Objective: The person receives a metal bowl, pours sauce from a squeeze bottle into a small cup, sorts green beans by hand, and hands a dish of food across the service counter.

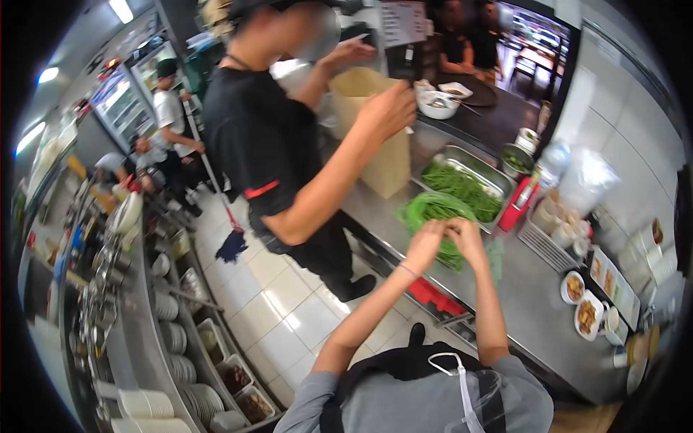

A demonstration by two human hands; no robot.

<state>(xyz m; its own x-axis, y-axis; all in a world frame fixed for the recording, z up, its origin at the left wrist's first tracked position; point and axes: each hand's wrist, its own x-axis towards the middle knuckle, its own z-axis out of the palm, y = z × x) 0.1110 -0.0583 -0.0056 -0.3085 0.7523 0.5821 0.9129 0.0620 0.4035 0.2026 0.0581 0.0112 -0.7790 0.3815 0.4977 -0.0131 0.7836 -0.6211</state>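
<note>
My left hand (424,247) and my right hand (464,237) meet over a green plastic bag (417,211) at the counter. Their fingers are pinched together at the bag's near side, apparently on its thin film; the fingertips are partly hidden. Long green vegetables (439,209) show inside the bag, and some stalks (450,258) hang out below my hands. Just beyond it, a metal tray (453,150) holds more cut greens (462,182).
A co-worker in black (263,144) stands at left, one hand on a tall beige container (386,169). On the right are a red box-shaped item (518,204), a grey rack (543,247) and small bowls of food (588,317). Behind, another person holds a mop (231,245).
</note>
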